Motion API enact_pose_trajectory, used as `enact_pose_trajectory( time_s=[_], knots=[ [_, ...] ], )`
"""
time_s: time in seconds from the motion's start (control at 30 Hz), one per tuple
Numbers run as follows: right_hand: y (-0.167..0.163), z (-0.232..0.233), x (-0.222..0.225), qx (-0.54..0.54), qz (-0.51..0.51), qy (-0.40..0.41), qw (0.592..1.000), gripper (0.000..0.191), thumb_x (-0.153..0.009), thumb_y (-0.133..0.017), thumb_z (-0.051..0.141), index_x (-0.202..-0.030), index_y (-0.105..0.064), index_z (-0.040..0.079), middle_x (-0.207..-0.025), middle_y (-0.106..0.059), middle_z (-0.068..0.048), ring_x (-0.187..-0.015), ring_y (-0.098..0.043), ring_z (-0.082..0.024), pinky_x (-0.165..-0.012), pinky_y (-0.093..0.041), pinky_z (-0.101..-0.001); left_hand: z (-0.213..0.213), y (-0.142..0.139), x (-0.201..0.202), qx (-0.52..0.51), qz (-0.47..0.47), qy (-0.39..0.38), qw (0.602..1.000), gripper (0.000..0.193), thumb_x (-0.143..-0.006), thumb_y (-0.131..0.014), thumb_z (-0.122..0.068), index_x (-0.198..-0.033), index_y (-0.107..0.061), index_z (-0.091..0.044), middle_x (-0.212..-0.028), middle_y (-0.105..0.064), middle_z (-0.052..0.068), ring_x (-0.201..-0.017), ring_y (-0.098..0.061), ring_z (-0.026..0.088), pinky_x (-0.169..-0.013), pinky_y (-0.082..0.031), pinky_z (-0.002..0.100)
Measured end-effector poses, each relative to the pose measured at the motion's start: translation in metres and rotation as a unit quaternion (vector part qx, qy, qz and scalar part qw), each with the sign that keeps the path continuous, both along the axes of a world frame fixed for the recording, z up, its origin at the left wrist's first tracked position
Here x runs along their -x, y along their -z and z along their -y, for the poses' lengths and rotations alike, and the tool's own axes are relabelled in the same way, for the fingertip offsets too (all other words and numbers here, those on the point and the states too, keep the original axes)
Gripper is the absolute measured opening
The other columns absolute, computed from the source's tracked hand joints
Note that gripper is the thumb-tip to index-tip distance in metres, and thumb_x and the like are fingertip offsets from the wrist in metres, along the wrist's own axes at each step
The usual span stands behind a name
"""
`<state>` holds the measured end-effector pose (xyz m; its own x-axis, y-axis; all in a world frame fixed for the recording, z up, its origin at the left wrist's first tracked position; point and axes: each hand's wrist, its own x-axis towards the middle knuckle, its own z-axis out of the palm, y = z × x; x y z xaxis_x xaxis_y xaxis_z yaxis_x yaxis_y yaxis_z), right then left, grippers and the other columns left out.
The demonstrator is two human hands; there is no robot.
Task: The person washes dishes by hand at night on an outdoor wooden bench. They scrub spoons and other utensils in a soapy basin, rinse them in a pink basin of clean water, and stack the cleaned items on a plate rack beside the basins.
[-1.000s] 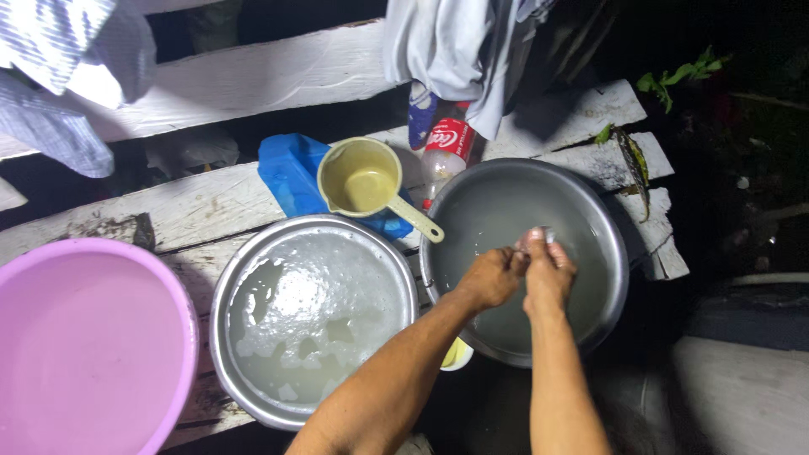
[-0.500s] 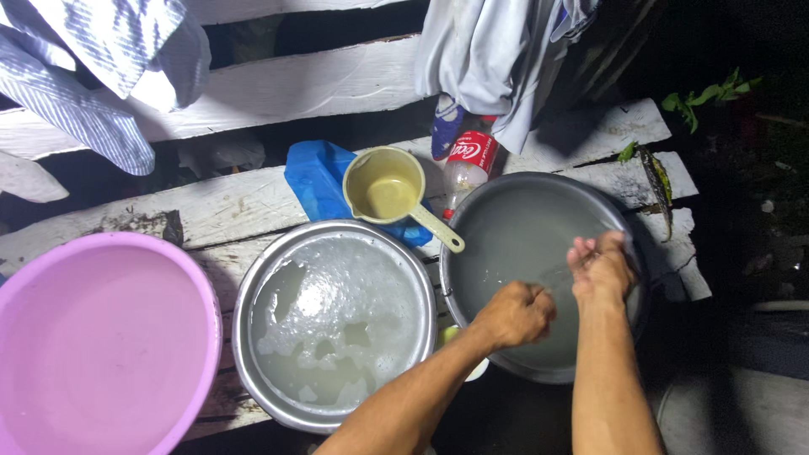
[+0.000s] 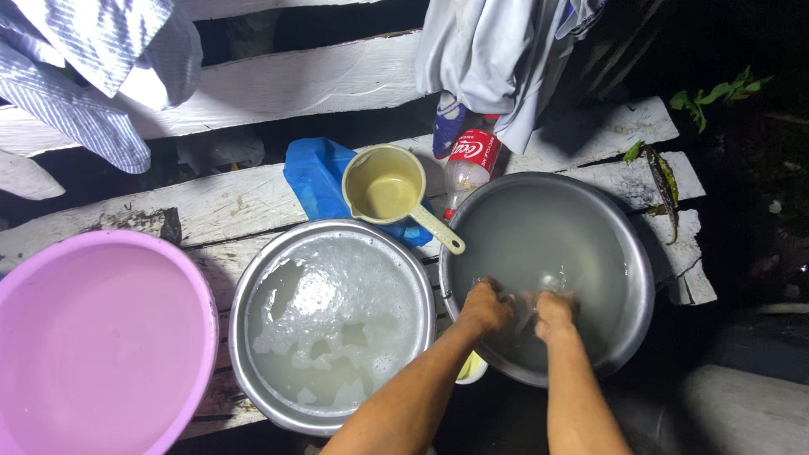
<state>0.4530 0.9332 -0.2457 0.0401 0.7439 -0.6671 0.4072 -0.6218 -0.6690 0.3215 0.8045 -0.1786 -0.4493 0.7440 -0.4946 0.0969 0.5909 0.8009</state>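
The pink plastic tub (image 3: 93, 337) is the biggest thing here, and it sits at the far left on the white wooden planks (image 3: 278, 84). Next to it is a round metal basin with soapy water (image 3: 333, 324), full of white foam. To the right of that, touching it or nearly so, is the metal basin with cloudy water (image 3: 548, 270), and this is where both hands are. Both arms reach up from the bottom of the picture, side by side, and bend down at the wrist into the near edge of this basin. The left hand (image 3: 486, 307) is curled into a loose fist, with its knuckles up and its fingers tucked under. The right hand (image 3: 554, 313) sits just beside it, also curled, with its fingers dipped in the water. Something small seems to be between the two hands, but the water hides it, so the picture does not show what it is or whether the hands are squeezing it. Clothes hang over the planks at the top: a blue striped shirt (image 3: 93, 76) on the left and a pale grey cloth (image 3: 497, 59) on the right. Behind the basins lies a blue plastic bag (image 3: 316, 181). A yellow dipper with a handle (image 3: 392, 190) rests on it. A plastic bottle with a red label (image 3: 468, 164) lies next to the dipper.
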Motion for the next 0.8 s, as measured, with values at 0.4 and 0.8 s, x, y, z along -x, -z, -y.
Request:
enact_pose_trajectory(
  time_s=[0.4, 0.8],
  knots=[
    [-0.089, 0.017, 0.032, -0.077, -0.294, 0.081, 0.949, 0.019, -0.1, -0.057, 0.006, -0.118, -0.059, 0.0, -0.106, -0.072, -0.011, -0.094, -0.073, -0.019, -0.075, -0.061, -0.0276, 0.001, -0.046, -0.016, -0.053, 0.131, 0.068, 0.988, 0.037, -0.106, -0.053, -0.034, -0.119, -0.065, -0.001, -0.103, -0.071, 0.02, -0.097, -0.069, 0.03, -0.09, -0.052, 0.042],
    [-0.177, 0.052, 0.053, -0.203, -0.071, 0.035, 0.976, 0.051, -0.106, -0.053, 0.051, -0.085, -0.061, 0.006, -0.062, -0.055, -0.008, -0.043, -0.045, -0.014, -0.039, -0.035, -0.0299, 0.043, -0.078, -0.03, -0.142, 0.358, 0.009, 0.923, 0.037, -0.105, -0.056, -0.031, -0.082, -0.066, -0.005, -0.063, -0.056, 0.004, -0.056, -0.056, 0.016, -0.058, -0.055, 0.035]
  ],
)
